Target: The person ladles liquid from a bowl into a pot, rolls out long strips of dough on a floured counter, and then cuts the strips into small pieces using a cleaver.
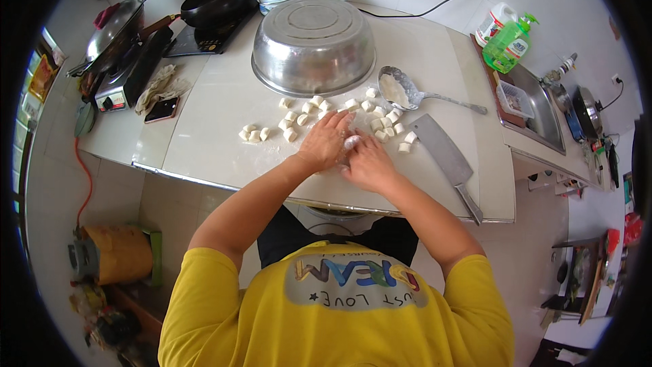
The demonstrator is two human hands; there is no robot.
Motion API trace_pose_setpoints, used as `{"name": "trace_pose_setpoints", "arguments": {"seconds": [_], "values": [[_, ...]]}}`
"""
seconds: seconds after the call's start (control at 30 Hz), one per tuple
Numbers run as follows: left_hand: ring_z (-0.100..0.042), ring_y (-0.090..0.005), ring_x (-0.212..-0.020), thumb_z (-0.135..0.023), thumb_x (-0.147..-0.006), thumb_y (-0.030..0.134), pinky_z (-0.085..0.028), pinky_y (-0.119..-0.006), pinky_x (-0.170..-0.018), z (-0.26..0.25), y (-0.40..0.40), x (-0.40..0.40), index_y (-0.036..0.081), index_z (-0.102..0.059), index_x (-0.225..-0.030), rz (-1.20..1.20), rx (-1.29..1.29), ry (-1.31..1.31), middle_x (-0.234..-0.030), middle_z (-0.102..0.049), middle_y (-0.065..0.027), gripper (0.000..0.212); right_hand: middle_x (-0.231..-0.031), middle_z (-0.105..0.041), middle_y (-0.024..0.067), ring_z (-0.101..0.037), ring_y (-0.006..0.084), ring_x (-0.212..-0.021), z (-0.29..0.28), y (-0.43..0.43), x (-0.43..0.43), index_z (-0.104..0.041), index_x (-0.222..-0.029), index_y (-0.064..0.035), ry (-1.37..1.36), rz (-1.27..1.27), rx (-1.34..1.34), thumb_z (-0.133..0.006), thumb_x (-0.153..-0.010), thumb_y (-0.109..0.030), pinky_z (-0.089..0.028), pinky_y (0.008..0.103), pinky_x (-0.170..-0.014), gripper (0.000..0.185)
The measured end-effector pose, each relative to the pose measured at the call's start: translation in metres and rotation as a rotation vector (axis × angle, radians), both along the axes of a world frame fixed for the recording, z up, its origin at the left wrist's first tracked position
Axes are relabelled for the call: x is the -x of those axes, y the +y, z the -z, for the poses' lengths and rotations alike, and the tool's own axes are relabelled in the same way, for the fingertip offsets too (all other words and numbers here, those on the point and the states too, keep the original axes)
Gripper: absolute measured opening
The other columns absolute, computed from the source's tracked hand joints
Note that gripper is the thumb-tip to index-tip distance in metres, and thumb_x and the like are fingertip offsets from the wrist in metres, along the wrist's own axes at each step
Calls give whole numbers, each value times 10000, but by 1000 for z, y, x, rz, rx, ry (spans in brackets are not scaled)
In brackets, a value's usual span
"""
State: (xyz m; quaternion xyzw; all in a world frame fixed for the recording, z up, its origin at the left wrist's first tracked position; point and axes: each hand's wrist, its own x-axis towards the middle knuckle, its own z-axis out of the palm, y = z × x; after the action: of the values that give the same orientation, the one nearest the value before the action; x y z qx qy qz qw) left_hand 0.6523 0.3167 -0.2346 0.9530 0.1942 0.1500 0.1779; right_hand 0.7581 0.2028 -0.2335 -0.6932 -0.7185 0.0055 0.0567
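Observation:
Both hands meet over the floured countertop near its front edge. My left hand (327,142) is palm down, its fingers pointing away from me and powdered with flour. My right hand (371,160) rests beside it with bent fingers. A whitish lump (351,141) shows between the two hands; whether it is dough or a floured thumb, I cannot tell. What lies under the palms is hidden. Small cut dough pieces (290,134) are scattered beyond and on both sides of the hands, with one cluster (253,135) apart at the left.
An upturned metal basin (313,46) stands beyond the dough. On the right are a floured skimmer ladle (395,89) and a cleaver (443,149), its handle over the front edge. A phone (162,110), cloth (159,86), gas stove (119,86) and wok (216,2) are left; the sink (542,107) is right.

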Motion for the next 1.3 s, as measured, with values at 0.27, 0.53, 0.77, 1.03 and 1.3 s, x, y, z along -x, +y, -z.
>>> {"name": "trace_pose_setpoints", "arguments": {"seconds": [0.27, 0.53, 0.77, 1.03, 1.3], "values": [[-176, -327, -1313, -394, -858, 497, -130, -429, -1076, 10, 0, -5, 147, -246, -1373, 165, -226, 171, -1390, -280, -121, 640, -1401, -240, 155, -155, 365, -1299, 7, 2, -4, -408, -1305, -138, -1, 24, 138, -507, -771, -535, -131, 469, -1069, 673], [-140, -328, -1322, -361, -857, 528, -111, -432, -1080, 11, 0, -3, 162, -246, -1374, 200, -165, 195, -1402, -261, -110, 644, -1409, -217, 172, -99, 383, -1315, 5, -2, -4, -427, -1291, -135, 65, 11, 152, -515, -758, -570, -82, 465, -1080, 693], [-316, -283, -1257, -320, -881, 552, -227, -395, -1051, 17, 42, -13, 66, -361, -1314, 373, 1052, -27, -1337, -371, -119, 652, -1314, -391, 172, -303, 308, -1261, 5, 13, -34, -455, -1260, -92, 814, -62, 70, -547, -811, -418, -234, 395, -1047, 563], [-574, -237, -940, -596, -815, 283, -444, -352, -832, -8, 56, 20, 34, -547, -1096, 125, 467, 157, -994, -607, -125, 379, -1022, -572, 178, -587, 302, -847, -2, -19, -43, -590, -979, -33, 450, 164, 57, -637, -758, -246, -459, 366, -756, 311], [-572, -261, -770, -668, -746, 195, -458, -353, -702, -21, 45, 42, 8, -529, -847, 179, 205, 376, -788, -584, -120, 254, -793, -610, 136, -593, 289, -742, -7, -32, -28, -561, -827, -37, 529, 219, 154, -686, -707, -192, -463, 370, -665, 232]]}}
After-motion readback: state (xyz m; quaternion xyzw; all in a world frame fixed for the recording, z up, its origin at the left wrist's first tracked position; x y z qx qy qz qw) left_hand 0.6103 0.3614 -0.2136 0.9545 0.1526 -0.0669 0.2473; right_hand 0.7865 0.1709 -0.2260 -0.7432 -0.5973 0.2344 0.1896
